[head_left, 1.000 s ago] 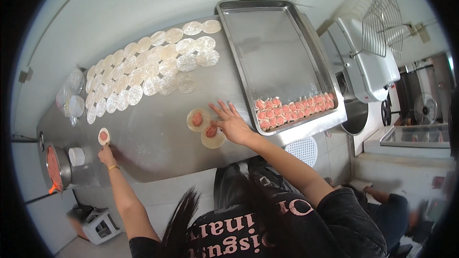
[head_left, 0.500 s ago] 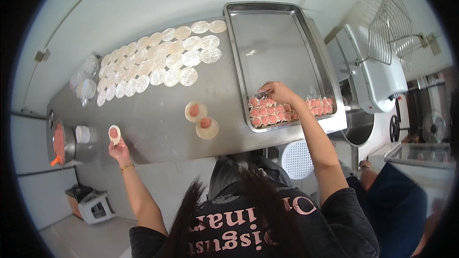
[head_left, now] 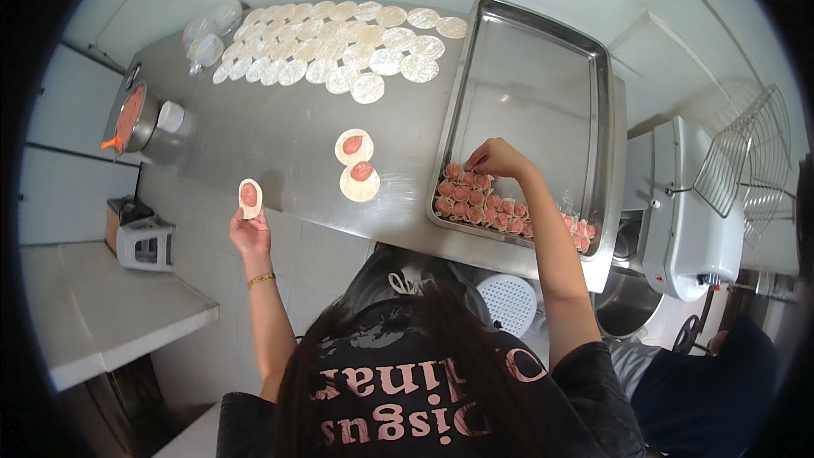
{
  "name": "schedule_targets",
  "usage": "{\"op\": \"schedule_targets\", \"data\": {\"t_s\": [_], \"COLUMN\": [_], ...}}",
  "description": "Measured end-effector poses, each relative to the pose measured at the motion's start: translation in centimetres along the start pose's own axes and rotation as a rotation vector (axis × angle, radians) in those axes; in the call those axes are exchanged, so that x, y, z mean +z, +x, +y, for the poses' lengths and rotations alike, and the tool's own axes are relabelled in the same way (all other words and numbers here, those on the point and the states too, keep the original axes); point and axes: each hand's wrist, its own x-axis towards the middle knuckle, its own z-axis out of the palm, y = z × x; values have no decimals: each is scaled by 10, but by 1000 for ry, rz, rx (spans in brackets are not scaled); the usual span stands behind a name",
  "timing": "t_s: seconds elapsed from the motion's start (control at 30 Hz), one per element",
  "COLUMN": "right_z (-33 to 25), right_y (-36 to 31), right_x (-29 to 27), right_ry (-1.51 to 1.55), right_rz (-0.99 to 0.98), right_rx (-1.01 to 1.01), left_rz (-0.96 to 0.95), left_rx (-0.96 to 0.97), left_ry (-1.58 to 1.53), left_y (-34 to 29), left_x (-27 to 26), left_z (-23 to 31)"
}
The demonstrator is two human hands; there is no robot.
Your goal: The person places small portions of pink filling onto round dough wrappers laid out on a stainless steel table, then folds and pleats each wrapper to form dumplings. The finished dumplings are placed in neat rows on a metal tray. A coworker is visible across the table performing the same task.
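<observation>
My left hand [head_left: 252, 236], off the table's near edge, pinches a round dough wrapper [head_left: 255, 211] with pink meat filling on it. Over the steel tray [head_left: 534, 93], my right hand [head_left: 502, 158] has its fingers closed at the end of the top row, seemingly on an open-topped dumpling [head_left: 469, 178]; the fingertips partly hide it. Several pink-topped dumplings [head_left: 476, 214] stand packed along the tray's near side. Between my hands, two flat wrappers, a far one [head_left: 342, 153] and a near one [head_left: 356, 192], overlap on the table, each bearing a lump of meat.
Rows of bare wrappers [head_left: 322, 47] cover the table's far side beside a plastic bag [head_left: 214, 24]. At far left, a steel bowl [head_left: 146, 125] of meat with an orange handle stands by a white cup [head_left: 170, 116]. A white machine [head_left: 691, 212] and another person [head_left: 708, 390] are at right.
My view has turned, so the table sits differently in the picture. Both hands keep their places: left with the filled wrapper, right at the dumpling row's end in the tray.
</observation>
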Motion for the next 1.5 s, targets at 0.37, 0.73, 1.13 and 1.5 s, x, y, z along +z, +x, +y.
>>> {"op": "schedule_targets", "data": {"t_s": [0.37,0.73,1.13,1.5], "right_z": [12,26,27,-13], "right_y": [-5,-12,1,-7], "right_x": [0,0,5,1], "right_ry": [125,159,297,241], "right_rz": [-34,44,-49,-272], "right_rx": [-121,-59,-106,-103], "left_rz": [80,143,183,165], "left_rx": [27,72,77,29], "left_ry": [-61,-76,-61,-9], "left_y": [-67,-87,-108,-102], "left_x": [-17,-20,-36,-40], "left_z": [-28,-39,-40,-46]}}
